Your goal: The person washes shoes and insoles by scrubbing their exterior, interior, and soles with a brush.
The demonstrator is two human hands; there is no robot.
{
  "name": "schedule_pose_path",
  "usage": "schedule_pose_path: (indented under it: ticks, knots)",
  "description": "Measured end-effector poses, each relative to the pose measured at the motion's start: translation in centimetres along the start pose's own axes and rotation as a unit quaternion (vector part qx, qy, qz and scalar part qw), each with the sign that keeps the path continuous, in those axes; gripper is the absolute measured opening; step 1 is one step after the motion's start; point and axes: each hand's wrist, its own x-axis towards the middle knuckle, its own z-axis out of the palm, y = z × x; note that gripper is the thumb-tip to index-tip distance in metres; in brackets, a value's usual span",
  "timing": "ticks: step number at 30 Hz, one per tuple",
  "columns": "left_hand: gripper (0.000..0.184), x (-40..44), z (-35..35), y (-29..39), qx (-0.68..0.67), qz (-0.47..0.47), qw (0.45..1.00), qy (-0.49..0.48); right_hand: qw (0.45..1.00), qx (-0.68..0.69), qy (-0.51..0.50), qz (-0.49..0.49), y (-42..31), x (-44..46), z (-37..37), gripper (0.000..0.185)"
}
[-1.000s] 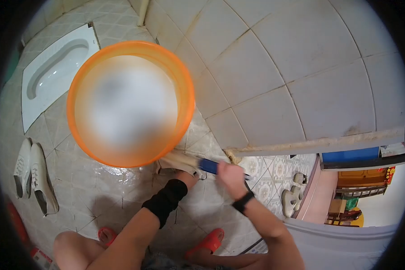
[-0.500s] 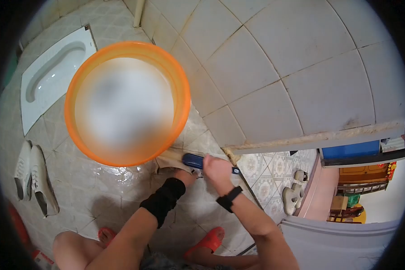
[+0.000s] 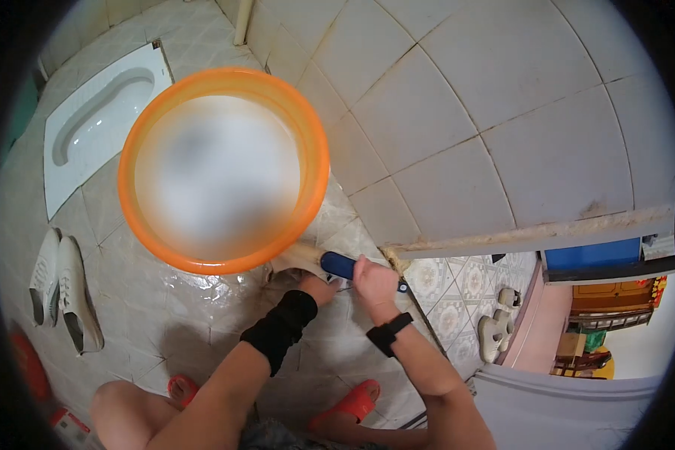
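My right hand (image 3: 375,281) is wrapped round the blue handle (image 3: 338,265) of what looks like a brush; its head is hidden. Close beside it, my left hand (image 3: 320,288) grips a pale shoe (image 3: 296,259), mostly covered by the basin and my hand. In front of both hands is a large orange basin (image 3: 319,187) of white, foamy-looking water, blurred in the middle, with dark patches. A black sleeve covers my left wrist, and a black band circles my right.
A pair of white shoes (image 3: 71,292) lies on the wet tiled floor (image 3: 139,300) at the left. Beyond them is a squat toilet (image 3: 56,187). A tiled wall (image 3: 442,142) rises at the right, beside a doorway with more shoes (image 3: 493,334). Red slippers (image 3: 356,405) are on my feet.
The whole view has shifted slightly, so the basin and hands appear a little further right. Both hands keep their holds on the brush handle and the shoe.
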Motion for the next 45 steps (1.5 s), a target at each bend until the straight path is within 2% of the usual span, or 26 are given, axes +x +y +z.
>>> schedule_pose_path:
  ticks: [2,6,8,10,11,12,14,16,18,20,22,24,25,27,28,29,30,31,32,34,35,38,40,42,44,45]
  knots:
    - [0.060,-0.6,-0.9,1.8,-0.031,-0.043,0.998,-0.046,0.998,0.058,0.013,0.006,3.8,-1.2,0.8,0.043]
    - [0.058,0.4,1.3,0.9,0.045,-0.014,0.999,-0.010,0.998,-0.022,-0.043,0.042,10.3,-4.8,0.4,0.041]
    - [0.053,1.3,2.7,-1.1,0.045,-0.002,0.998,0.040,0.999,-0.006,-0.042,0.024,7.6,-3.0,0.0,0.042]
    - [0.049,0.3,1.1,0.7,-0.069,-0.017,0.997,-0.009,0.998,-0.036,-0.035,-0.029,2.6,-1.9,-0.4,0.043]
    - [0.045,0.7,2.2,-1.0,-0.052,0.033,0.995,0.073,1.000,0.000,-0.012,0.000,1.4,-1.4,-0.1,0.043]
    - [0.045,0.7,1.6,-0.8,-0.048,0.036,0.996,0.071,0.999,0.038,0.014,0.026,0.9,-1.0,0.1,0.043]
    - [0.049,0.2,0.0,0.0,-0.079,0.000,0.997,-0.019,0.998,0.045,0.017,0.050,4.6,-2.6,1.6,0.044]
    - [0.051,1.3,2.3,-1.5,-0.060,-0.022,0.998,0.016,0.995,0.017,-0.005,0.095,8.2,-4.5,1.5,0.045]
    - [0.047,1.7,3.2,-1.5,-0.031,0.055,0.994,0.084,0.996,-0.002,-0.011,0.087,8.9,-4.1,1.0,0.047]
    - [0.045,2.3,3.1,-1.6,-0.054,0.020,0.992,0.115,0.992,0.004,-0.022,0.126,8.2,-3.3,0.1,0.050]
    - [0.047,3.2,1.5,-0.6,-0.240,-0.046,0.969,0.028,0.984,0.017,-0.029,0.172,7.2,-2.4,-0.5,0.052]
    - [0.045,2.8,0.7,0.8,-0.223,-0.058,0.972,0.043,0.951,0.080,-0.115,0.276,6.7,-2.1,-0.5,0.053]
    - [0.043,2.7,0.6,1.2,-0.211,-0.071,0.973,0.062,0.950,0.081,-0.115,0.277,5.7,-1.8,-1.3,0.053]
    - [0.039,3.1,0.8,1.3,-0.261,-0.116,0.957,0.058,0.960,0.198,-0.067,0.187,3.0,-1.6,-2.9,0.045]
    - [0.037,3.2,0.9,1.2,-0.310,-0.160,0.936,0.054,0.960,0.197,-0.067,0.188,1.8,-1.8,-3.0,0.045]
    - [0.037,3.1,0.9,1.1,-0.310,-0.160,0.936,0.053,0.971,0.195,-0.070,0.121,0.7,-2.1,-3.0,0.042]
    - [0.034,2.7,0.9,1.2,-0.356,-0.111,0.925,0.064,0.978,0.191,-0.073,0.053,0.0,-2.4,-2.9,0.045]
    - [0.032,2.4,0.8,1.3,-0.401,-0.062,0.911,0.076,0.978,0.190,-0.072,0.051,-0.4,-2.8,-2.6,0.045]
    - [0.032,1.9,0.8,1.5,-0.402,-0.061,0.910,0.078,0.987,0.131,-0.090,0.030,-0.7,-3.3,-2.4,0.046]
    - [0.031,0.7,0.7,2.6,-0.493,-0.095,0.857,0.113,0.992,0.073,-0.106,0.010,-0.3,-3.1,-1.6,0.049]
    - [0.031,1.0,0.7,2.7,-0.429,-0.173,0.881,0.094,0.995,0.063,-0.072,0.016,0.6,-2.6,-0.6,0.048]
    - [0.031,1.2,0.1,3.1,-0.442,-0.213,0.868,0.080,0.998,0.055,-0.030,0.033,0.2,-2.2,0.5,0.046]
    - [0.031,1.5,-0.3,3.0,-0.432,-0.208,0.873,0.095,0.993,0.093,-0.051,0.042,-1.4,-2.6,0.2,0.047]
    - [0.031,1.6,0.6,1.2,-0.420,-0.211,0.876,0.108,0.990,0.118,-0.077,-0.009,-1.7,-3.5,0.2,0.047]
    - [0.027,2.6,2.9,-2.1,-0.396,-0.110,0.900,0.143,0.998,-0.008,-0.028,-0.050,0.8,-3.1,1.3,0.044]
    - [0.027,2.0,2.1,-0.1,-0.353,-0.103,0.920,0.139,0.999,0.021,-0.025,-0.001,1.7,-1.4,0.1,0.045]
